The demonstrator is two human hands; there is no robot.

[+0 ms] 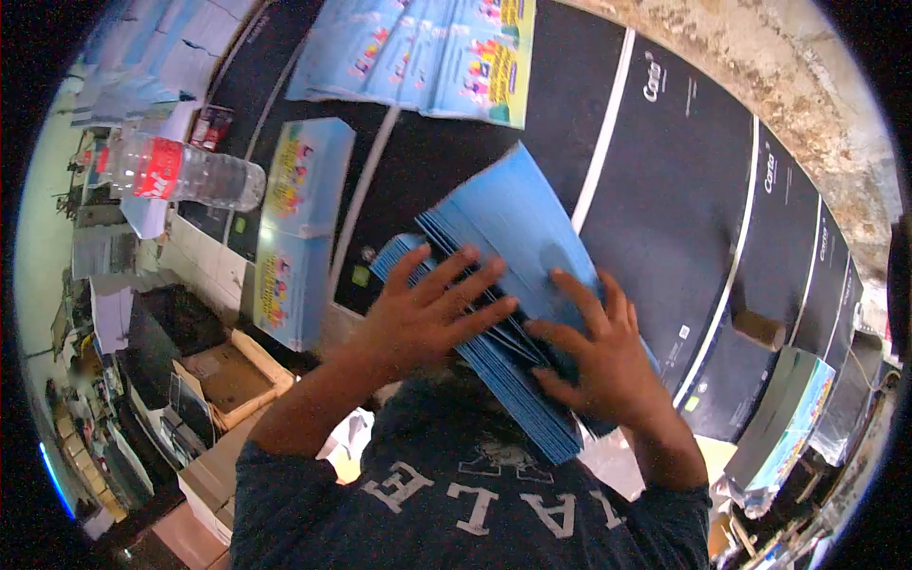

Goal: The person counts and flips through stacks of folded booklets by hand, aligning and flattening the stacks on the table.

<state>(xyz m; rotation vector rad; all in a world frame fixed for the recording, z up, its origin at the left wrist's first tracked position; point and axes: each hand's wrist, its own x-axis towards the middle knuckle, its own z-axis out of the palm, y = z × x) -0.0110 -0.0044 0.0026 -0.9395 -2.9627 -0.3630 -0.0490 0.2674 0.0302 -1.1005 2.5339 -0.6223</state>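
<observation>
A thick stack of folded blue sheets (518, 223) lies slanted in front of my body, on the black table surface, with its many layered edges facing down and left. My left hand (432, 309) rests on the lower left side of the stack, its fingers spread across the edges. On the right side, my right hand (598, 356) lies on the sheets with fingers apart, the fingertips touching the top sheet and the layers under it. Between the two hands some layers stand slightly apart.
Printed booklets (418, 57) lie at the top. Left of centre is a booklet stack (304, 228), near a plastic bottle (204, 173) with a red label. A brown roll (758, 329) and another stack (784, 418) are at the right. An open box (233, 375) sits lower left.
</observation>
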